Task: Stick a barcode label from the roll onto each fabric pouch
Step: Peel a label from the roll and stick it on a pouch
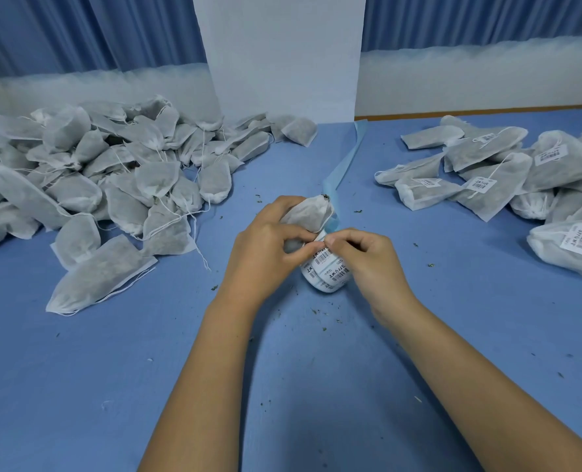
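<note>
My left hand [265, 247] grips a white fabric pouch [308, 212] at the middle of the blue table, its fingers curled round the pouch's lower part. Just below it sits the roll of barcode labels [327, 270], printed white stickers on pale blue backing. My right hand [368, 257] pinches the edge of a label at the top of the roll, thumb and forefinger close to my left thumb. A strip of empty blue backing [345, 165] trails away from the roll toward the back.
A big heap of unlabelled pouches [95, 178] with loose drawstrings fills the left side. A pile of labelled pouches [507, 178] lies at the right. Small dried herb crumbs dot the blue table [282, 369]. A white pillar [282, 56] and blue curtains stand behind.
</note>
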Tool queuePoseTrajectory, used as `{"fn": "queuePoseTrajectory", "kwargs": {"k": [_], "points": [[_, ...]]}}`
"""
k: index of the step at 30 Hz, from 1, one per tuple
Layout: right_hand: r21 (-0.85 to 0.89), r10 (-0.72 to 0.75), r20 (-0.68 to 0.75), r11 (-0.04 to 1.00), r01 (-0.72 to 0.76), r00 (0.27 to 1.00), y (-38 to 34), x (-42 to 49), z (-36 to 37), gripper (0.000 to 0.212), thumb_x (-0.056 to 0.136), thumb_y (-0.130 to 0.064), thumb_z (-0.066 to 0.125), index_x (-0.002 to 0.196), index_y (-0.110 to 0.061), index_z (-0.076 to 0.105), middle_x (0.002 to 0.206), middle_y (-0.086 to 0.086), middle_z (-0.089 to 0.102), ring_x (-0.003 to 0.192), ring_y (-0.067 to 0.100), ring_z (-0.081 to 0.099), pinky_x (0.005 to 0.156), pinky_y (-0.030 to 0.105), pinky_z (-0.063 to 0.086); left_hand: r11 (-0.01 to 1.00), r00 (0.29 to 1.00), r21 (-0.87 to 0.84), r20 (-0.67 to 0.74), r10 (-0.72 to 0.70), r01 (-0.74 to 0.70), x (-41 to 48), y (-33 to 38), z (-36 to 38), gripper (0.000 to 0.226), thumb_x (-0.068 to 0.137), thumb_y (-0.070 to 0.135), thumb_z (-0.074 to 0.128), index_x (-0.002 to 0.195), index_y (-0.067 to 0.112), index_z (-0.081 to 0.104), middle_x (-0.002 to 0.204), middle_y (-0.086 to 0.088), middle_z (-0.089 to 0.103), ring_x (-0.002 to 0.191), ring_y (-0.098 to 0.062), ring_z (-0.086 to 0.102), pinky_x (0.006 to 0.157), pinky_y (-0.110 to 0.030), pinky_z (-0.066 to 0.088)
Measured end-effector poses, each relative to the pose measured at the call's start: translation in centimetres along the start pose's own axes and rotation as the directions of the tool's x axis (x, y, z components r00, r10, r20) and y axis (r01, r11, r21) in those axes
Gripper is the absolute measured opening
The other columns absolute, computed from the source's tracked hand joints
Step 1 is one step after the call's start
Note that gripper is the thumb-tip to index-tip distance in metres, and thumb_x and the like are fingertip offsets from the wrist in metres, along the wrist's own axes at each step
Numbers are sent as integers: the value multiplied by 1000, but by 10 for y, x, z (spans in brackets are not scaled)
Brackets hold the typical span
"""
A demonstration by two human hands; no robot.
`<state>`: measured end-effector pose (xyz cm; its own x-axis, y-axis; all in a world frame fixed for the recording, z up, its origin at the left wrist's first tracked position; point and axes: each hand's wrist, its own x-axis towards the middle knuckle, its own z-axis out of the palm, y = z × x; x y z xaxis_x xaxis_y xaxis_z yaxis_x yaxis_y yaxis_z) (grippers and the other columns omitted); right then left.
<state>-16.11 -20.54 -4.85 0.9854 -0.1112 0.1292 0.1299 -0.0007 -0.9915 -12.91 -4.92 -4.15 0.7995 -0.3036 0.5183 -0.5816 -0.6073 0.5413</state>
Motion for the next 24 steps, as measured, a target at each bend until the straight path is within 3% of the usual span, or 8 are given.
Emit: {"fn": "queuePoseTrajectory", "kwargs": {"k": [4,8,13,15,18,21,24], "points": [[31,14,-19,999,-13,1000,-1,0,0,14,88,-6,61,80,-6,72,76,1,70,72,7,63,67,14,48,1000,1000,8,6,7,-7,0,1,1,14,84,35,73,86,22,79,127,14,56,114,-7,54,84,-38,51],[-13,-74,1,997,74,997,-1,-1,1,15,87,-4,63,76,-12,70,69,-9,68,67,2,61,64,11,45,1000,1000,23,10,8,-8,0,2,-1,12,87,30,71,87,22,79,127,13,57,114,-9,55,83,-40,51],[-107,-140,42,984,144,989,1,-2,3,14,83,-7,69,77,-19,67,77,-6,67,67,3,60,64,15,46,999,1000,49,0,-3,3,0,1,-3,11,87,27,71,85,22,79,124,13,58,108,-11,57,78,-41,51],[-267,-143,65,951,155,988,3,-1,2,16,78,-13,75,78,-25,64,85,-8,64,70,2,59,69,20,45,998,1000,63,-9,-11,12,-1,0,-3,12,87,26,70,82,21,79,123,14,58,106,-10,57,75,-41,51],[-548,-161,111,813,196,981,7,-1,3,26,72,-21,78,84,-30,58,88,-15,59,78,0,54,82,28,43,995,998,87,-31,-46,48,-1,-2,-3,14,87,28,69,80,22,78,123,16,57,103,-7,56,73,-39,51],[-581,-180,114,785,213,977,7,-1,4,25,74,-19,76,88,-27,57,88,-15,60,80,0,53,86,32,43,983,978,62,-135,-161,170,-1,-3,-2,14,87,27,67,79,23,78,122,17,56,94,-6,56,70,-33,49],[-635,-192,133,737,232,972,9,-3,1,32,73,-16,76,88,-32,53,87,-17,58,82,-5,50,82,23,36,947,886,-70,-339,-317,312,3,-7,-6,14,88,17,66,84,13,79,126,3,57,95,-18,59,74,-31,49]]}}
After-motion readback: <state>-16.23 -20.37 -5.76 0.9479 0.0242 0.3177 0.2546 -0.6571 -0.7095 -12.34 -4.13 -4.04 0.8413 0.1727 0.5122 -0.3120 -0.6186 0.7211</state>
